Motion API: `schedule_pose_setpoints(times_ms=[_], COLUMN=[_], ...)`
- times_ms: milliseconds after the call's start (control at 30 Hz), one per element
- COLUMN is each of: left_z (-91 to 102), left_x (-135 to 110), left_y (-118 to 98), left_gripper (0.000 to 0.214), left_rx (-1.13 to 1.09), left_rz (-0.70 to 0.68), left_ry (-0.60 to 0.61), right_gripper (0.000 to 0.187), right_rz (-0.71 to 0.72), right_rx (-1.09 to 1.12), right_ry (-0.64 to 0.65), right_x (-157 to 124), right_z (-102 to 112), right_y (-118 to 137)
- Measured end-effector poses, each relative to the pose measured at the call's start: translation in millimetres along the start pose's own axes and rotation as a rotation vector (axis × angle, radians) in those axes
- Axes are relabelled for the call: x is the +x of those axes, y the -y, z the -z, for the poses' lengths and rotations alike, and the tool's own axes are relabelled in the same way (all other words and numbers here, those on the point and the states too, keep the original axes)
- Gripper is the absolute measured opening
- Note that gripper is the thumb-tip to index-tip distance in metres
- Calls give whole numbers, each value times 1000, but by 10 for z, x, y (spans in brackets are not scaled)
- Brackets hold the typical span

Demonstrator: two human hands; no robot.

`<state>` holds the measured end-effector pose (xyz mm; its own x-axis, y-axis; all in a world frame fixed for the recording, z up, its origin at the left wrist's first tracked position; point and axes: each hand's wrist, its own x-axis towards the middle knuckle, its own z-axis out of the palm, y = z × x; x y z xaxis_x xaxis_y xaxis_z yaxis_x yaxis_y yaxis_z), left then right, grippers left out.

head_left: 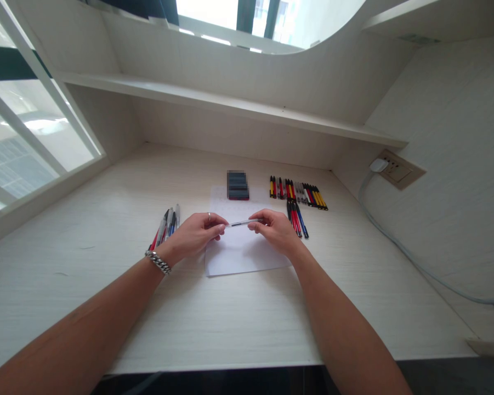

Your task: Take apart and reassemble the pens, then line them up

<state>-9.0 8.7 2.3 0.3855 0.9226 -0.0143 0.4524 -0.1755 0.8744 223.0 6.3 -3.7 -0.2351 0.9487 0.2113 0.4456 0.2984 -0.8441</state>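
Above a sheet of white paper [247,255], I hold a slim clear pen [240,223] level between both hands. My left hand [199,230] pinches its left end with the fingertips. At the other end, my right hand [273,227] is closed on it with thumb and fingers. A dark strip shows inside the clear barrel. Just left of my left hand lies a bunch of pens [166,227] in red, blue and clear. Red, black and blue pens [296,219] lie right beside my right hand.
Behind the paper sits a dark, blurred-out rectangular object [238,185]. A row of yellow, red, black and clear pens [298,192] lies at the back right. A shelf [230,109] overhangs the desk. At right, a white cable [395,241] runs from a wall socket [398,169].
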Motion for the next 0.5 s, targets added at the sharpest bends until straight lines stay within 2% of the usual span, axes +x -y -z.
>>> schedule_pose_setpoints(times_ms=[167, 333, 433, 500], left_z=[3, -1, 2, 4], left_x=[3, 2, 5, 10], left_y=[13, 5, 4, 14], left_gripper=[30, 29, 29, 29], left_rx=[-3, -5, 9, 13], left_rz=[-16, 0, -6, -21], left_ry=[-10, -13, -16, -17], right_gripper=[36, 31, 22, 29], right_rz=[-49, -3, 1, -18], right_rx=[-21, 21, -21, -48], right_ry=[46, -12, 18, 42], right_x=[-2, 7, -1, -7], right_z=[1, -15, -4, 4], right_y=[7, -18, -8, 5])
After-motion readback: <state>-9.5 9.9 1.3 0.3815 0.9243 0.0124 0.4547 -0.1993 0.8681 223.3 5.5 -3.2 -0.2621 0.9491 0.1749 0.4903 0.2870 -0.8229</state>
